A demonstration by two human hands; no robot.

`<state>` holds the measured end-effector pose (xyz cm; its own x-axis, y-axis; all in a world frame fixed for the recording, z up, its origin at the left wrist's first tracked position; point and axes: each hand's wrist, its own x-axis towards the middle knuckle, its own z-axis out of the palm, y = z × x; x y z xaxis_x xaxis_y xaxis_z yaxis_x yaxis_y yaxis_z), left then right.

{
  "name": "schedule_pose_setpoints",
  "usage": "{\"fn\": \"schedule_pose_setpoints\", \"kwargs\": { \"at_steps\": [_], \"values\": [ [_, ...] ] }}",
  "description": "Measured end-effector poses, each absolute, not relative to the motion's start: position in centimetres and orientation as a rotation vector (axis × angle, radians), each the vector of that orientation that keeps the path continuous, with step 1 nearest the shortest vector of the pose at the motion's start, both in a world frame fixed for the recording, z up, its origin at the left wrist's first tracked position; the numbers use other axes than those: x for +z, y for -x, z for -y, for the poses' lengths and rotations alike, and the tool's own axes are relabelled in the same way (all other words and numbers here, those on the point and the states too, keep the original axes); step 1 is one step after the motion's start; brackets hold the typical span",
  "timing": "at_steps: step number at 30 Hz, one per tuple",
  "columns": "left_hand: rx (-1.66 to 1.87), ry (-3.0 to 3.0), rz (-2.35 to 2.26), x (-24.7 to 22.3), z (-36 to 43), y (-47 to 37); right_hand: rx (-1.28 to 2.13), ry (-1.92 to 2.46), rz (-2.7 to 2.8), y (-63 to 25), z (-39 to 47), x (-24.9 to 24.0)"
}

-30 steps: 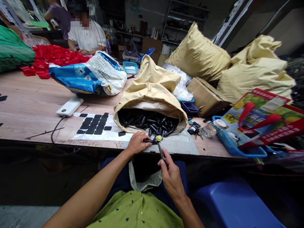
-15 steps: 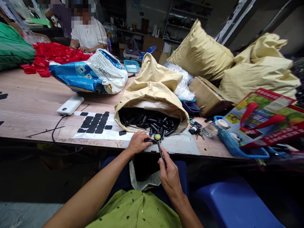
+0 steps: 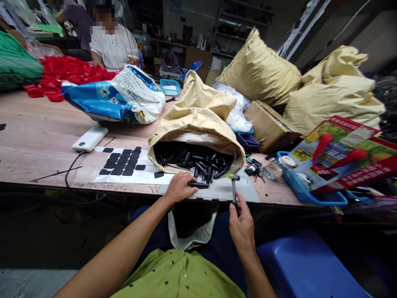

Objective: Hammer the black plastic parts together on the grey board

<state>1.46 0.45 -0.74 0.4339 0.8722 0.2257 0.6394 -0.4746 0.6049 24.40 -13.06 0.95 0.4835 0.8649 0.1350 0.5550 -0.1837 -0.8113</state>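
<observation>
My left hand (image 3: 180,187) rests at the table's front edge, its fingers closed on one end of a slim black tube-like piece (image 3: 201,185) that lies on a grey sheet (image 3: 221,193). To the right, my right hand (image 3: 242,225) grips a small hammer (image 3: 234,189) with a yellow-green face, its head raised and apart from the piece. Just beyond both hands, a beige sack (image 3: 198,120) lies with its mouth towards me, and many similar black pieces (image 3: 203,164) spill from it. An open pale bag (image 3: 207,235) hangs below the edge at my lap.
Black rounded pads (image 3: 122,161) sit on a white sheet at the left, near a white power bank (image 3: 89,138) with a cable. A blue basket (image 3: 313,194), a jar (image 3: 274,169) and keys stand right. A blue-white bag (image 3: 114,97), red pieces and a person are beyond.
The hammer and my right hand have moved right, away from the black piece. My left hand stays on the piece, which now shows more fully. The view has shifted slightly.
</observation>
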Motion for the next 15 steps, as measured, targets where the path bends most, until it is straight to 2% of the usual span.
{"fn": "schedule_pose_setpoints", "kwargs": {
  "at_steps": [5, 15],
  "values": [
    [0.732, -2.267, -1.27, -0.8, -0.4, -1.4, 0.432, 2.061, 1.098, -27.3, 12.8, -0.9],
    [0.697, -2.259, -1.246, -0.3, -0.3, -1.2, 0.301, 2.053, 1.272, -26.7, 11.6, -2.4]
  ]
}}
